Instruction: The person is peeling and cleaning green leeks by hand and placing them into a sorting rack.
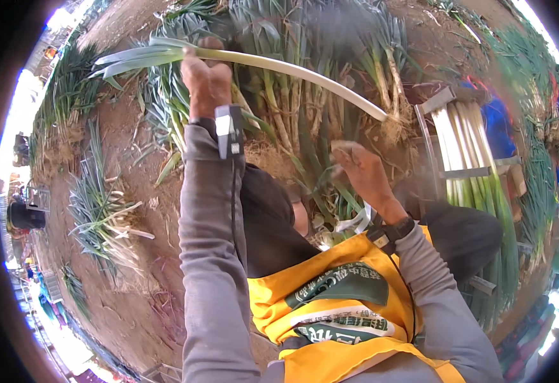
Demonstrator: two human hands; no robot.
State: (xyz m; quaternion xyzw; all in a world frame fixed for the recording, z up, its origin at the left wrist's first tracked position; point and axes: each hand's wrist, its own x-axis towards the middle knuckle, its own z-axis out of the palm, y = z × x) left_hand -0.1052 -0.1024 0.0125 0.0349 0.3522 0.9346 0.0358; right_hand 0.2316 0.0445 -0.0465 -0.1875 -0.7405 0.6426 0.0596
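My left hand [208, 80] is closed around a single long leek [308, 74], near where its green leaves meet the pale stem. The leek lies nearly level, leaves to the left, white stem bowing down to the right with its root end over dry roots. Below that stem, my right hand [363, 175] is in the air with bent fingers and a gap between thumb and fingertips. Nothing shows in it, though the fingertips are a little blurred. Peeled leaf scraps [359, 220] lie between my legs. Unpeeled leeks [282, 108] with soil-covered roots lie beyond my hands.
On the right, a metal-framed rack [442, 101] holds a bundle of clean white leeks [464, 137], beside a blue bag [499, 124]. A loose pile of leeks [110, 220] lies on the soil at left. Further leek heaps [72, 112] stand at far left and far right.
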